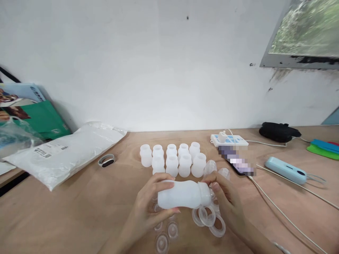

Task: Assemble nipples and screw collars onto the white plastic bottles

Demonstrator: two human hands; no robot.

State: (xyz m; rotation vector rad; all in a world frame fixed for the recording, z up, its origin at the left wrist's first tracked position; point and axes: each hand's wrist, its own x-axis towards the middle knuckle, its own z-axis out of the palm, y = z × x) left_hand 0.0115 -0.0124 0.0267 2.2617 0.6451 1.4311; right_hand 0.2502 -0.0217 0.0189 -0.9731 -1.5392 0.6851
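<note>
A white, translucent baby bottle (180, 194) lies sideways in the air in front of me. My left hand (149, 201) is wrapped round its base end, thumb below and fingers above. At the neck end, the fingers of my right hand (224, 192) pinch the collar ring, where a clear nipple (212, 193) partly shows. Behind the bottle stand several white open bottles (184, 165) in two rows. Clear rings (217, 225) lie below my right hand. Several clear nipples (162, 243) lie on the table under the bottle, and some are hidden by my left hand.
Clear dome caps (210, 167) stand right of the bottles. A phone (235, 160), a power strip (233, 140), a light blue device (286, 170) and cables lie on the right. On the left are a white plastic package (69, 148) and a fitness band (106, 161). A wall (169, 70) closes off the back.
</note>
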